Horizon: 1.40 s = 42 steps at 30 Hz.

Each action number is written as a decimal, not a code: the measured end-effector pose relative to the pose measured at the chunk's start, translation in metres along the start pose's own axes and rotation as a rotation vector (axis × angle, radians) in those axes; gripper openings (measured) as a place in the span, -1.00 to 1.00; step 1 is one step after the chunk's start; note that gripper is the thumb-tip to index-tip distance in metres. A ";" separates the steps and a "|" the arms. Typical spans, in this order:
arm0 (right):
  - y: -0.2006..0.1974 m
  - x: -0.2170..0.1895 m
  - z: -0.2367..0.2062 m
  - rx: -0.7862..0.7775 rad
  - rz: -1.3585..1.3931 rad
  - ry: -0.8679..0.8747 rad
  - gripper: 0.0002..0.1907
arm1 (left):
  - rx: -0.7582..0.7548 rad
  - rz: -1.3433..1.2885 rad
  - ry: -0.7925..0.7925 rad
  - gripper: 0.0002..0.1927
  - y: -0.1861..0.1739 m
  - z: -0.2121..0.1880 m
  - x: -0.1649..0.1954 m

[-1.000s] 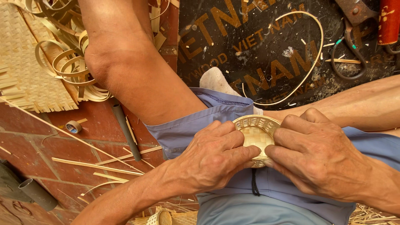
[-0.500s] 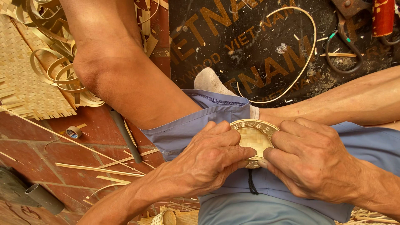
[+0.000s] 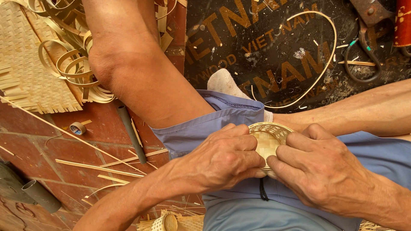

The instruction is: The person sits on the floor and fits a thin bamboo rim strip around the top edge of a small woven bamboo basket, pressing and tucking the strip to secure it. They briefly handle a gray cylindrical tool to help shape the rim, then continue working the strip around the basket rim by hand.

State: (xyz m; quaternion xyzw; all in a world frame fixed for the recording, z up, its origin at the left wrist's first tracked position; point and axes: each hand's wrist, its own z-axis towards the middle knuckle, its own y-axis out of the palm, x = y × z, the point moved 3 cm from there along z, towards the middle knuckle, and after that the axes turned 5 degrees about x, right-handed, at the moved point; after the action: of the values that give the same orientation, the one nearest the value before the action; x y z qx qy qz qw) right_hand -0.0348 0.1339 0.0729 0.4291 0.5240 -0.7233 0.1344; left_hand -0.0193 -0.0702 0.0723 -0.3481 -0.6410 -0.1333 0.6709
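Round woven bamboo basket (image 3: 267, 139) between both hands (image 3: 222, 160)

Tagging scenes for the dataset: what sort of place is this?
Likely a floor-level bamboo or rattan weaving workspace. Both hands, left hand and right hand, grip a small woven basket over the lap; a woven mat and curled strips lie on the tile floor.

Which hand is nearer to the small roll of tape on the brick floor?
Left. The left hand is nearer the roll of tape; the right hand lies beyond the small woven basket, farther away.
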 end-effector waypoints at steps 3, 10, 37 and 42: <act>0.003 0.002 -0.002 -0.036 0.041 0.003 -0.74 | -0.042 -0.071 0.060 -0.80 -0.008 0.000 -0.009; 0.011 0.014 -0.007 -0.113 0.174 -0.076 -0.82 | -0.081 -0.102 0.080 -0.85 -0.008 -0.002 -0.016; -0.021 0.023 -0.028 -0.047 0.265 -0.072 -0.76 | -0.121 -0.005 0.159 -0.82 -0.004 0.020 -0.026; -0.044 0.043 -0.072 0.287 0.263 0.749 -0.79 | 0.109 0.082 0.156 -0.80 -0.007 -0.004 -0.006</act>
State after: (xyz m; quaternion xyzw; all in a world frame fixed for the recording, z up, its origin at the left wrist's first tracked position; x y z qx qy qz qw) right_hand -0.0546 0.2262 0.0622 0.7398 0.3716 -0.5598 -0.0352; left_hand -0.0218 -0.0791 0.0690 -0.3253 -0.5782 -0.0974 0.7418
